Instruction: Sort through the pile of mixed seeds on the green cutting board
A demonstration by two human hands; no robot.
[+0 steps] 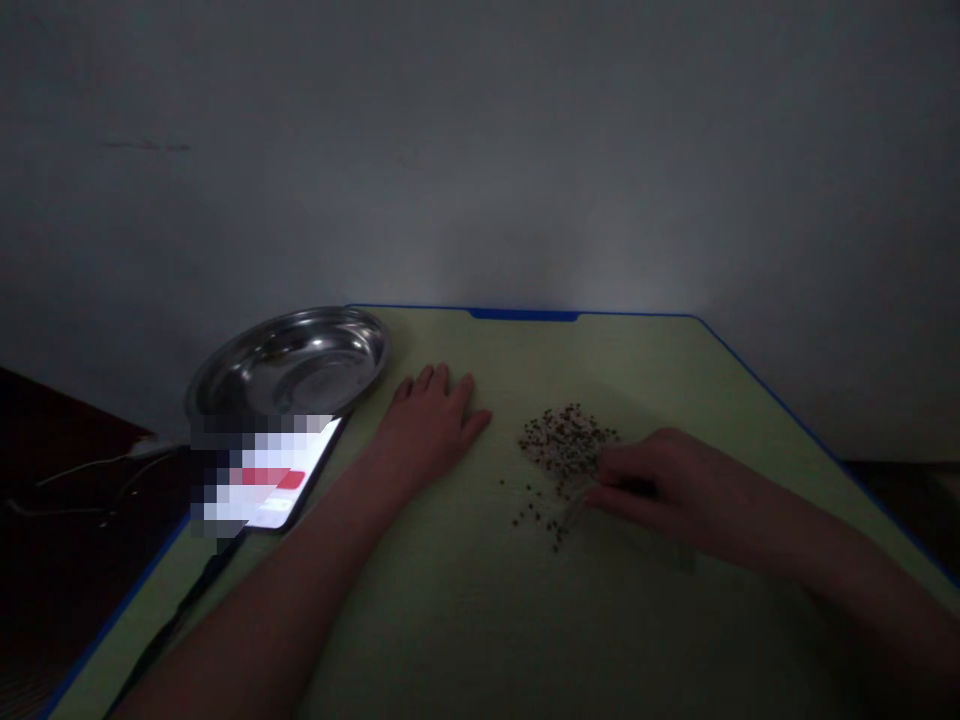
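A small heap of mixed pale and dark grains (pixel 564 440) lies on the light green tabletop (pixel 465 620), with a thinner scatter of grains in front of it. My left hand (pixel 431 415) rests flat on the table to the left of the heap, fingers stretched out and nothing in it. At the heap's right edge is my right hand (pixel 649 475), its fingers curled and thumb and forefinger drawn near each other. Whatever those fingertips hold, if anything, is too small and dim to make out.
A shiny metal basin (pixel 322 375) stands at the table's back left. In front of it lies a lit phone (pixel 289 490), partly pixelated, with a dark strap or cord (pixel 176 620) running toward the near edge. Behind the table's blue rim rises a grey wall (pixel 525 150).
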